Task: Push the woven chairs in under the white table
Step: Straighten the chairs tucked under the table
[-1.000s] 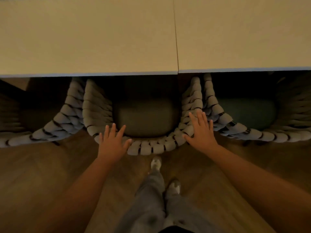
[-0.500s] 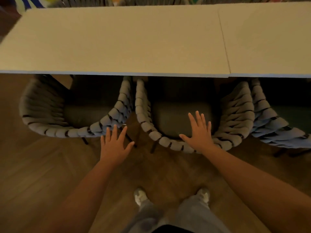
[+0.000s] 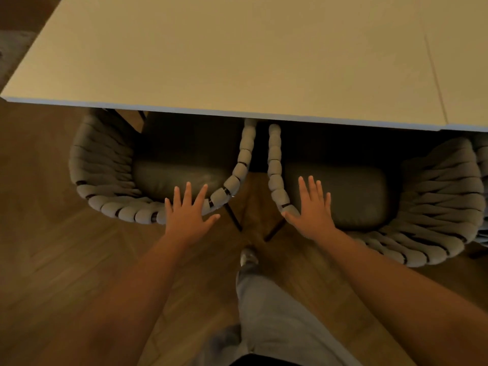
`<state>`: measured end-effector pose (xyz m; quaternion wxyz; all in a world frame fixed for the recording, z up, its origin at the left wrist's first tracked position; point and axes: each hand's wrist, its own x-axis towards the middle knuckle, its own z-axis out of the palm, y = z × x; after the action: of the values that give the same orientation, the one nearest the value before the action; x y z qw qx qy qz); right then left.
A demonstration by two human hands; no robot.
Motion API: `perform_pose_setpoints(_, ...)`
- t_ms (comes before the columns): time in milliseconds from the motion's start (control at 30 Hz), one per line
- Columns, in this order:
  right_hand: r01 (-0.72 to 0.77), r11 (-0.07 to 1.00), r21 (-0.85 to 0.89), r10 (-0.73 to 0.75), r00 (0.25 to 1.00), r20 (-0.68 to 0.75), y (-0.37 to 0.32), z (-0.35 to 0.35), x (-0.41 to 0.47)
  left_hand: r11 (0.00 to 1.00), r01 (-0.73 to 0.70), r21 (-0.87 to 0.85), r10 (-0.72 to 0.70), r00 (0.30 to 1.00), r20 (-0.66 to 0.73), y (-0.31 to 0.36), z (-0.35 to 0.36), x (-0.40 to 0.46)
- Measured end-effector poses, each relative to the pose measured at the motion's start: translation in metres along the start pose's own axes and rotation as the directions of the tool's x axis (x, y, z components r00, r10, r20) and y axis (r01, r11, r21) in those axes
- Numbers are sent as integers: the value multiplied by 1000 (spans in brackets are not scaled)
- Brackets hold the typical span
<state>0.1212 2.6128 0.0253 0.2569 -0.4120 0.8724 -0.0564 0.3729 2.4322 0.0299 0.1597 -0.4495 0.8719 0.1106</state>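
- Head view, change: half a second ago the right hand [image 3: 311, 210] lay on the back of the middle chair and the left hand [image 3: 188, 215] hung short of the end chair. The person has since stepped left. Now the left hand is over the near back rim of the left chair [image 3: 111, 178], and the right hand is at the near left corner of the right chair [image 3: 433, 204]. I judge the right chair is done with and the left chair is next.
- Head view, places: both chairs have their fronts under the near edge of the table [image 3: 237, 48], seats partly hidden, backs and rear legs out on the floor [image 3: 52, 260]. They are just beside each other, a narrow gap between their arms.
- Head view, hands: both arms reach forward, palms down. All fingers are straight and spread, gripping nothing. The left fingers [image 3: 188, 192] overlap the woven rim, seemingly touching. Whether the right palm presses its rim or hovers, I cannot tell.
- One shoe [image 3: 248, 256] steps forward between the chairs.
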Motion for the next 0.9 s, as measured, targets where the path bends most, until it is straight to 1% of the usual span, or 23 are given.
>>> perform_pose_setpoints(100, -35, 999, -11, 35, 998, 43, -8, 1, 20, 1000, 7, -17, -6, 999, 54, -11, 2, 22)
perform_pose_setpoints(300, -93, 995, -28, 95, 989, 117, -18, 15, 51, 993, 41, -110, -13, 971, 240, -36, 10, 60)
perform_pose_setpoints(333, -103, 995, -9, 103, 985, 135, -21, 20, 55, 992, 37, -124, 0, 959, 284, -39, 15, 66)
perform_pose_setpoints(400, -137, 987, 80, 121, 977, 177, -28, 33, 62, 981, 20, -193, 59, 917, 394, -40, 22, 79)
perform_pose_setpoints(467, -219, 952, 214, 173, 962, 212, -37, 41, 68, 961, -13, -277, 148, 869, 472, -40, 31, 93)
perform_pose_setpoints(500, -264, 933, 244, 211, 952, 222, -40, 43, 70, 960, -36, -278, 176, 849, 497, -38, 32, 98)
perform_pose_setpoints(600, -340, 915, 217, 295, 931, 215, -46, 45, 74, 969, -99, -228, 204, 840, 503, -34, 33, 106)
perform_pose_setpoints(733, -370, 903, 217, 327, 922, 206, -49, 47, 77, 970, -140, -198, 224, 829, 512, -33, 33, 107)
perform_pose_setpoints(833, -377, 893, 247, 326, 919, 224, -50, 44, 74, 977, -134, -165, 204, 813, 546, -32, 24, 103)
perform_pose_setpoints(867, -369, 893, 258, 318, 922, 220, -46, 43, 75, 974, -127, -188, 211, 813, 542, -34, 26, 106)
perform_pose_setpoints(900, -363, 887, 285, 309, 926, 217, -45, 39, 75, 971, -89, -221, 202, 800, 565, -34, 17, 103)
